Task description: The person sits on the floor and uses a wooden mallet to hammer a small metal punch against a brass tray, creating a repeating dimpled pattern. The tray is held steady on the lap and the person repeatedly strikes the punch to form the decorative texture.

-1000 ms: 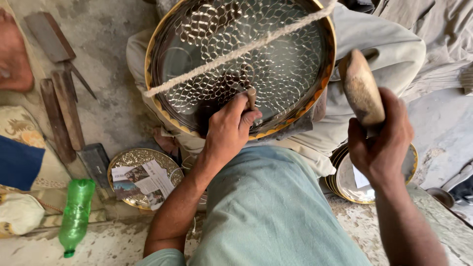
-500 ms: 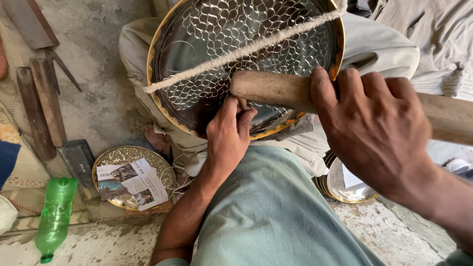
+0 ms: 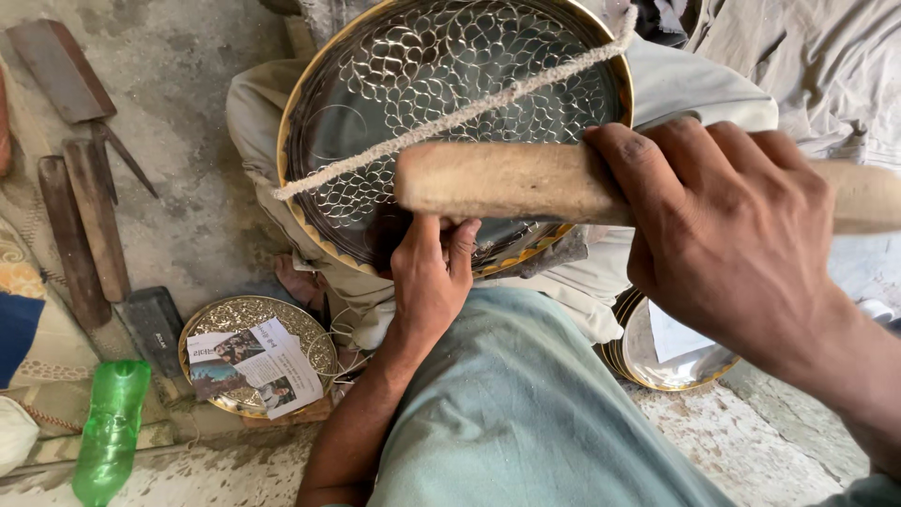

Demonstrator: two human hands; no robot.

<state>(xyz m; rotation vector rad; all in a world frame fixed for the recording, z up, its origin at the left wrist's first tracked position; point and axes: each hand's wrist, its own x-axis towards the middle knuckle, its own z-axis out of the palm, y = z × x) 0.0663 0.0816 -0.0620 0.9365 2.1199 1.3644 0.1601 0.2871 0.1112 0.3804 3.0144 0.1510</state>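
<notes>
A large round brass tray (image 3: 310, 113) with an engraved scale pattern rests tilted on my lap, and a thick cord (image 3: 450, 117) runs across it. My left hand (image 3: 430, 277) is closed at the tray's lower rim, pinching a small tool that is mostly hidden under the mallet. My right hand (image 3: 727, 230) grips the handle of a wooden mallet (image 3: 497, 180), which lies level just above my left hand and over the tray's lower part.
A small brass plate (image 3: 221, 324) with paper clippings lies on the floor at left. A green plastic bottle (image 3: 111, 432) lies beside it, with wooden-handled tools (image 3: 80, 230) further left. Another stack of brass plates (image 3: 671, 361) lies at right.
The mallet, held raised at the right a second ago, has come down across the tray over my left hand. My left hand has stayed at the rim.
</notes>
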